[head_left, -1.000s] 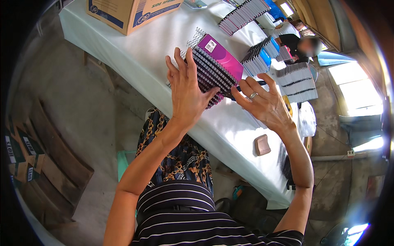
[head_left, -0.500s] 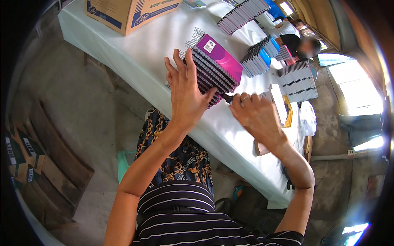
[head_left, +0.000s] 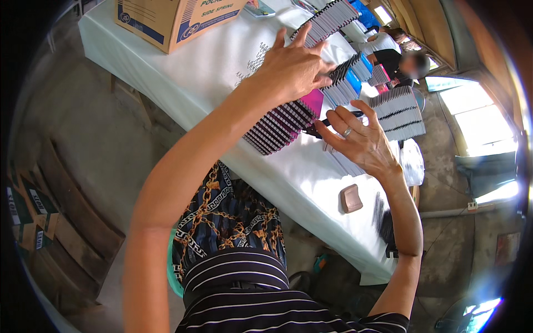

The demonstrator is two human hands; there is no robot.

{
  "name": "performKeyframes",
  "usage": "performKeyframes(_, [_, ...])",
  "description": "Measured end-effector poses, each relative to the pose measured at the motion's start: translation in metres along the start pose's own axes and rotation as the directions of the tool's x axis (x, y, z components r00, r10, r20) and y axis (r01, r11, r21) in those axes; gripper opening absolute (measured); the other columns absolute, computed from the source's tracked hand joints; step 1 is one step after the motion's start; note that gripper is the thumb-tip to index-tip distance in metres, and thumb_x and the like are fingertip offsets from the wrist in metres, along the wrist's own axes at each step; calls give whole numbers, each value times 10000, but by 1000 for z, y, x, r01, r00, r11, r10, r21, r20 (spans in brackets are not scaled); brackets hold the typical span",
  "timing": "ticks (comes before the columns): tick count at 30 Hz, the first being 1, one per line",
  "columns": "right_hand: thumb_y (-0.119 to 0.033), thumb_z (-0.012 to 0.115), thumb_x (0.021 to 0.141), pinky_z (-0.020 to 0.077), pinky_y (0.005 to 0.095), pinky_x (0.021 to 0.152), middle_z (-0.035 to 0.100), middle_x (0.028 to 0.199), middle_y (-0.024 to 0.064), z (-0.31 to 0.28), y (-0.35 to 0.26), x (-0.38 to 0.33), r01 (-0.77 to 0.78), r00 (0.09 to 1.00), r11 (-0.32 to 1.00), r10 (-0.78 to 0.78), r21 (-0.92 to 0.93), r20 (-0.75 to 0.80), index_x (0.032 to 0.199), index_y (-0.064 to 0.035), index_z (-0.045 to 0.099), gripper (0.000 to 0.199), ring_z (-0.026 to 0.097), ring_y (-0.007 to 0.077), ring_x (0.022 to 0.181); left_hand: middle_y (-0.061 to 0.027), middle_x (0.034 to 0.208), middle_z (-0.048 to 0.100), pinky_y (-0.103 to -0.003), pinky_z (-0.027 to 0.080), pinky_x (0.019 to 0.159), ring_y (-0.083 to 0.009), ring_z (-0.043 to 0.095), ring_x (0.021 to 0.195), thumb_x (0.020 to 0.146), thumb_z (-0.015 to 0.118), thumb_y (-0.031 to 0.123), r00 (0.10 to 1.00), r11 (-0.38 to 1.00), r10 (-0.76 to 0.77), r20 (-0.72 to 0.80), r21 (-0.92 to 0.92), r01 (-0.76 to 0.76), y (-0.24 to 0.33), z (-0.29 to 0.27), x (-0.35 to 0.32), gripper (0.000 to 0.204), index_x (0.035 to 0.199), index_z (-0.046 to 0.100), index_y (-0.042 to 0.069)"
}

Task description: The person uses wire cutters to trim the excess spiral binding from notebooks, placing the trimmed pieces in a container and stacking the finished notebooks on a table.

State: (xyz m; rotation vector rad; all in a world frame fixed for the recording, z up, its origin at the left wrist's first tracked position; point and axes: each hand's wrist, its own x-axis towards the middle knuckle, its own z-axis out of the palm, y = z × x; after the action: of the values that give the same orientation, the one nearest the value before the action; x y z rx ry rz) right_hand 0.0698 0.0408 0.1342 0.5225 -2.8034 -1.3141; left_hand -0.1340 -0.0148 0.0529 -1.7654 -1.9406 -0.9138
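Observation:
A stack of spiral-bound notebooks [head_left: 280, 126] with purple covers lies near the table's front edge, its bindings facing me. My left hand [head_left: 294, 69] is over the top of the stack with its fingers spread, hiding most of the upper cover. Whether its palm touches the cover I cannot tell. To the right of the stack, my right hand [head_left: 363, 144] holds a dark hand tool that looks like pliers [head_left: 312, 132], its head close to the binding ends. Loose wire spirals [head_left: 255, 61] lie beyond the stack on the left.
A cardboard box [head_left: 166, 25] stands at the far left of the white-covered table [head_left: 205, 72]. More notebook stacks [head_left: 397, 111] stand to the right and at the back, where a person [head_left: 408, 65] is. A brown block [head_left: 351, 198] lies near the right end.
My left hand has gone from the stack's near side up and right over its top. The notebooks now sit nearer the front edge. My right hand has loosened its fingers around the tool.

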Motion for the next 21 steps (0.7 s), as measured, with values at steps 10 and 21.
performKeyframes(10, [-111,658,724,492,291,630,630,870,74,-15,-58,16,-358,861,933,339,-21,379,949,-16,643,244,615,183,813,35,1477,484,-543,213,1161,-321,323,1431,985,408,553,845,996,-14,534,-65,57,-7,17,10,421,1274,640,353])
performKeyframes(21, [-169,676,740,401,402,1036,558,1104,-28,-6,8,-6,-39,999,999,39,-1,-33,1118,-174,626,382,526,128,1111,52,1493,464,-540,200,1168,-295,308,1443,991,416,535,831,995,-14,556,-77,69,-5,11,11,396,1285,629,376])
